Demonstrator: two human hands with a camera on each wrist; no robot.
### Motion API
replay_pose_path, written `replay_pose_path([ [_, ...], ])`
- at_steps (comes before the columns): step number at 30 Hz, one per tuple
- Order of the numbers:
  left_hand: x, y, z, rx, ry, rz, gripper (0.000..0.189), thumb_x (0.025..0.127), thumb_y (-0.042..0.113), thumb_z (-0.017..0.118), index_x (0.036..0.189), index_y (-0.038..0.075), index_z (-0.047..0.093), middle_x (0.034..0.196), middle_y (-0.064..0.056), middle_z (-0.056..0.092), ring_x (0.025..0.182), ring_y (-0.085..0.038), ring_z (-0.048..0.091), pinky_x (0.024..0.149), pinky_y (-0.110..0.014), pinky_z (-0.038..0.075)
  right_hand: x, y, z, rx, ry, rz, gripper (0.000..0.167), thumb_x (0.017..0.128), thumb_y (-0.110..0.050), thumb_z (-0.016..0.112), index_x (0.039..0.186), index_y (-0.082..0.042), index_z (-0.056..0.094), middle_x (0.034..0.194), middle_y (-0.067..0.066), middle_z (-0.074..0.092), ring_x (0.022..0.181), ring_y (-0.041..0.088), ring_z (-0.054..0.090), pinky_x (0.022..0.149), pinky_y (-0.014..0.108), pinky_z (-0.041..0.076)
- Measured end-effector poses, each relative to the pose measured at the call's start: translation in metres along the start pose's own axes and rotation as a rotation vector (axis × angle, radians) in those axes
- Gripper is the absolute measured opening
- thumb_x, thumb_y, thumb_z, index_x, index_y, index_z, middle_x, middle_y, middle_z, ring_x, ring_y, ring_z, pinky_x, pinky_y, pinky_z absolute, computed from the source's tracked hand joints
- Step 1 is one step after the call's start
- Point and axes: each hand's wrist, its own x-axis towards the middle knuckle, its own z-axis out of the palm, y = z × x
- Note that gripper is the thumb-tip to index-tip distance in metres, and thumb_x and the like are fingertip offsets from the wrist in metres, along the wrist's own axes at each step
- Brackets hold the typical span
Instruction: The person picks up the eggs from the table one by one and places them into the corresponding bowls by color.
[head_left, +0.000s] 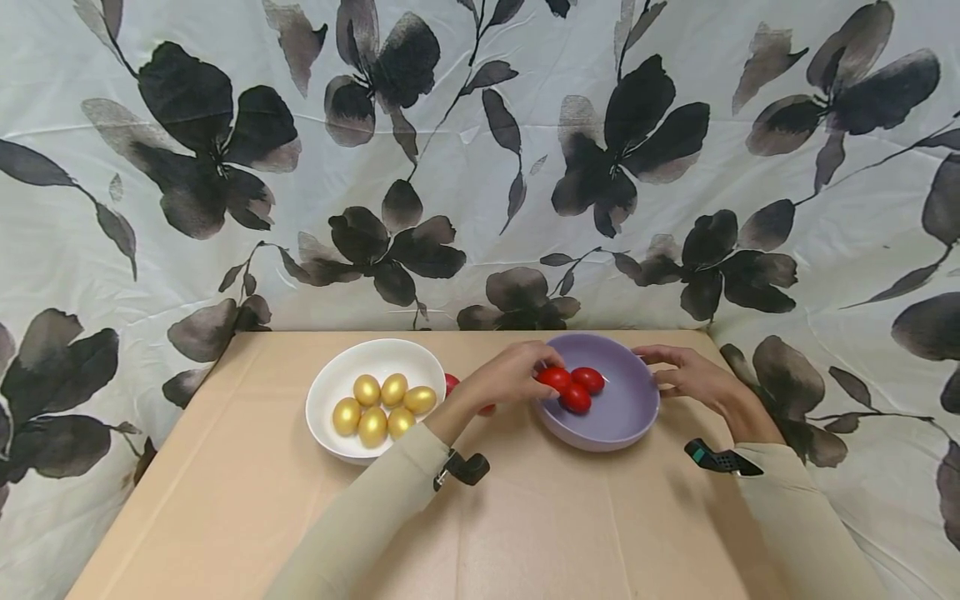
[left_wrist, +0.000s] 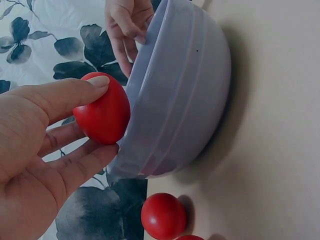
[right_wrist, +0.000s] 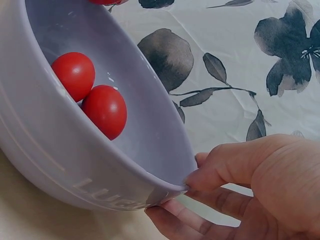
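My left hand [head_left: 512, 372] pinches a red egg [left_wrist: 104, 111] between thumb and fingertips, at the left rim of a purple bowl [head_left: 626, 417]. Inside that bowl lie two more red eggs, one [right_wrist: 105, 111] touching the other [right_wrist: 74, 76]. On the bowl's right side my right hand [head_left: 693, 379] grips the rim, thumb on the edge and fingers against the outer wall, as the right wrist view shows. Beside the bowl, red eggs lie on the table; one [left_wrist: 163, 216] shows whole in the left wrist view, and my left forearm partly covers them in the head view.
A white bowl [head_left: 322, 417] with several golden eggs [head_left: 372, 427] stands left of my left forearm. Both bowls rest near the back of the beige table [head_left: 525, 533]. Behind it hangs a white cloth [head_left: 510, 217] with dark flowers.
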Motion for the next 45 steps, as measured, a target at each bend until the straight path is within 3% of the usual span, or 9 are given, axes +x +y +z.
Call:
replay_pose_path([
  [7, 0.009, 0.001, 0.003, 0.031, -0.017, 0.038, 0.036, 0.087, 0.016, 0.08, 0.121, 0.009, 0.071, 0.11, 0.002, 0.068, 0.098, -0.013, 0.059, 0.088, -0.022, 0.051, 0.004, -0.002, -0.001, 0.001, 0.003, -0.006, 0.057, 0.097, -0.005, 0.057, 0.152, -0.007, 0.045, 0.152, 0.026, 0.043, 0.135, 0.046, 0.047, 0.096, 0.054, 0.054],
  [31, 0.039, -0.006, 0.019, 0.065, -0.151, -0.004, 0.037, 0.087, 0.016, 0.08, 0.122, 0.011, 0.069, 0.118, -0.002, 0.066, 0.104, -0.015, 0.058, 0.09, -0.016, 0.049, 0.013, 0.001, -0.007, 0.01, -0.016, -0.001, 0.059, 0.096, -0.004, 0.057, 0.153, -0.009, 0.044, 0.154, 0.024, 0.041, 0.136, 0.045, 0.046, 0.097, 0.054, 0.053],
  [45, 0.052, -0.007, 0.025, 0.14, -0.18, -0.002, 0.036, 0.088, 0.018, 0.079, 0.121, 0.008, 0.069, 0.114, -0.002, 0.068, 0.104, -0.017, 0.058, 0.088, -0.016, 0.045, 0.017, 0.003, -0.011, 0.002, -0.022, -0.007, 0.06, 0.095, -0.004, 0.057, 0.154, -0.009, 0.043, 0.154, 0.025, 0.04, 0.137, 0.046, 0.045, 0.098, 0.054, 0.053],
])
